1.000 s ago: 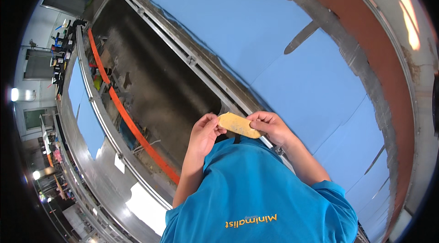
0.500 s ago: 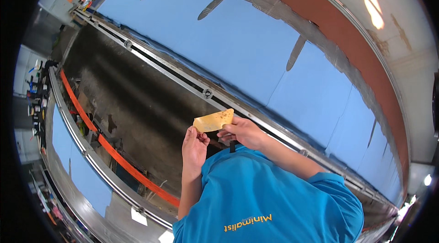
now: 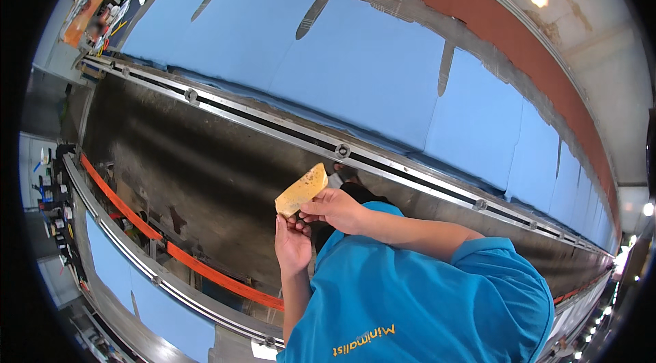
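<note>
My left hand (image 3: 294,245) and my right hand (image 3: 336,210) are together in front of my body, below the middle of the view. Between them is a flat, yellowish strip (image 3: 301,192) with slanted ends and brown specks near its upper end. Its exact kind is not clear. My right hand pinches its lower edge, thumb in front and fingers partly hidden behind. At the strip's lower left end, my left fingertips grip the corner. The strip tilts, its speckled end raised toward the upper right.
A long table with light blue sheeting (image 3: 355,69) runs diagonally beyond my hands, bordered by a metal rail (image 3: 266,122). Dark floor (image 3: 191,158) lies between it and another blue-covered table (image 3: 164,308) at lower left. An orange beam (image 3: 205,264) runs alongside that table.
The strip has turned from nearly level to a steeper tilt and shifted slightly left and down. My right hand has moved left and down with it. The whole view has shifted.
</note>
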Available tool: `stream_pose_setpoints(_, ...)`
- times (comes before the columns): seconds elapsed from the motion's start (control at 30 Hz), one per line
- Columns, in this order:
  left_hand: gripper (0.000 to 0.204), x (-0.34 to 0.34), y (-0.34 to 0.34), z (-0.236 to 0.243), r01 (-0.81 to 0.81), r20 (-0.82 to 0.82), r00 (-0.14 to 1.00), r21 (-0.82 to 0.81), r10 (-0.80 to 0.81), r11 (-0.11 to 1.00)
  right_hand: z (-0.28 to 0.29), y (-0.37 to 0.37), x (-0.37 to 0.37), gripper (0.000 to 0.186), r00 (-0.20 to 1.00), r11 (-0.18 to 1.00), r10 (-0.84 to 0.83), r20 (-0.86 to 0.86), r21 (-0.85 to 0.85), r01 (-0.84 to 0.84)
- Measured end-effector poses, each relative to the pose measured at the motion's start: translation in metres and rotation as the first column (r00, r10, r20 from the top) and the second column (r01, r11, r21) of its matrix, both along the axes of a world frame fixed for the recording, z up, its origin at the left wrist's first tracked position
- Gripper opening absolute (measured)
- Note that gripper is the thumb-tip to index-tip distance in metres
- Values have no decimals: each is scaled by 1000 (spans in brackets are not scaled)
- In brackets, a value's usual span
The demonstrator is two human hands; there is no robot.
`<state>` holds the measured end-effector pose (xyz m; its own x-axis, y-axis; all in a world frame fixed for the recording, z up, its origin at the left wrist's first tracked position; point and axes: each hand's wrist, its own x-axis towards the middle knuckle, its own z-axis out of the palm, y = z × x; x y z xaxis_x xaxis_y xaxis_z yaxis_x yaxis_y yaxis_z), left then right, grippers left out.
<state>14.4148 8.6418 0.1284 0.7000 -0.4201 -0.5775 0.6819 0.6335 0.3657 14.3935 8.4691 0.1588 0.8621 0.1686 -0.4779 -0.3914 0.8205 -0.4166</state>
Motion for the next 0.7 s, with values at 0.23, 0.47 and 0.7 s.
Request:
stream_pose_setpoints(0.23, 27, 50, -11, 6, 111, -88, 989, -56, -116, 992, -17, -16, 54, 14, 995, 998, -57, -87, -39, 53)
stream_pose_setpoints(0.47, 25, 129, -12, 26, 142, 16, 990, -6, -142, 990, -24, -30, 153, 12, 1000, 998, -30, -7, -54, 30)
stream_pose_setpoints(0.7, 31, 189, -1, 8, 150, 17, 986, 366, -168, 918, -28, -70, 232, 15, 991, 971, -135, 18, -194, 136)
